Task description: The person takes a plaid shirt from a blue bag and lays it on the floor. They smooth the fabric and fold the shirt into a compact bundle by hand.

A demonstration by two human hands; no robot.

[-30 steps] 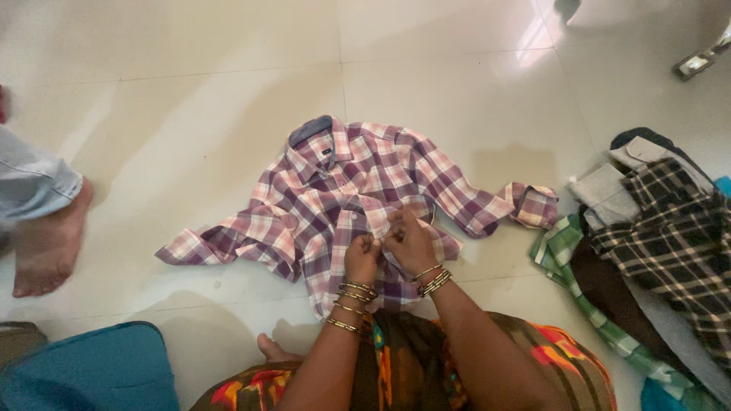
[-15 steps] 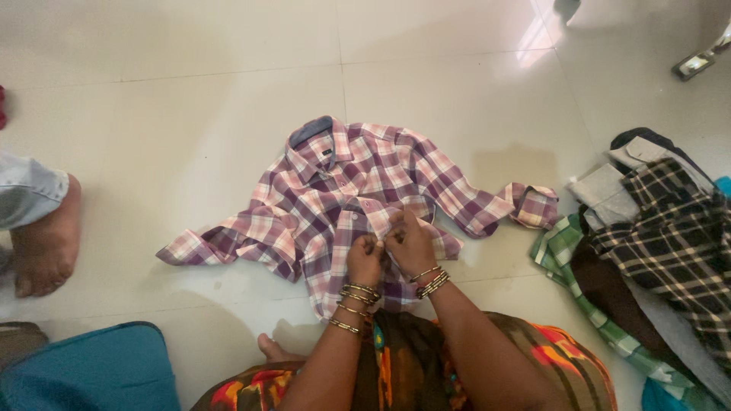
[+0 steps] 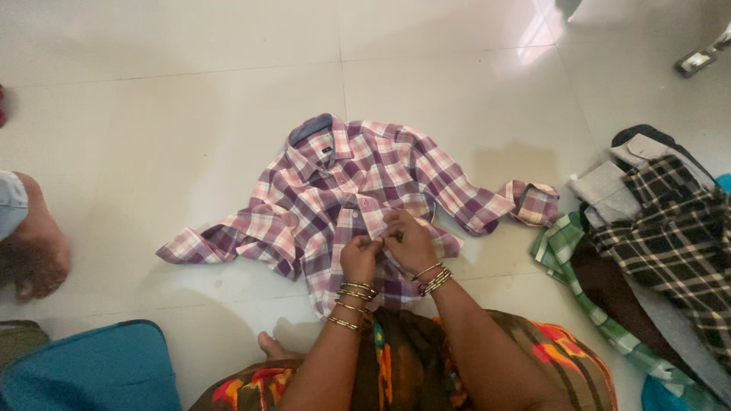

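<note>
Both hands are pinched tight on the front of a plaid shirt [image 3: 358,190], right down near its bottom edge. The left hand [image 3: 360,259] has its fingers curled into a narrow grip, thumb and fingertips closed on the strip of fabric where the two front halves meet. The right hand [image 3: 410,242] sits touching it, knuckles up, its grip also closed on the same bit of cloth just beside the left one. You can't make out a button under the fingers, too small and covered. Gold bangles [image 3: 352,298] stack on the left wrist, and a few more [image 3: 432,278] on the right.

The shirt is pink, purple and white check, lying face up on the pale tiled floor [image 3: 190,122], collar pointing away from the person, with a small dark label inside the collar [image 3: 326,151]. One sleeve [image 3: 217,242] trails out to the left, the other runs right and ends in a bunched cuff [image 3: 533,204].

Off to the right there's a pile of clothes [image 3: 655,243]: a dark checked piece on top, grey ones, a green check under it, close to the cuff but not touching. Near the bottom left there's a teal cushion-like thing [image 3: 84,369]. Somebody else's bare foot [image 3: 34,255] shows at the left edge. The person's lap is covered in bright patterned cloth [image 3: 548,358].
</note>
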